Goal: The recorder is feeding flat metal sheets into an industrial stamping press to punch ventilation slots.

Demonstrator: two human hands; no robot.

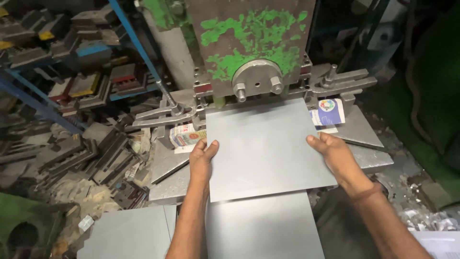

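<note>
**Thin grey sheet held at both side edges on the press bed**

While it lies flat on the press bed (pixel 369 136), its far edge under the green-flecked ram (pixel 254 43), the grey metal sheet (pixel 263 144) looks thin, stiff, smooth and likely sharp-edged, light enough for two hands. The left hand (pixel 201 160) pinches its left edge, thumb on top; the right hand (pixel 335 153) grips the right edge likewise. Opposite side edges seem the safest hold. More sheets (pixel 261 228) lie at the bed's near edge.

A flat square sheet of grey metal (pixel 263 148) (smooth, with a dull shine) lies level, a little turned, on the press bed below the green-flaked machine head, its near edge overhanging another grey sheet (pixel 263 225).
</note>
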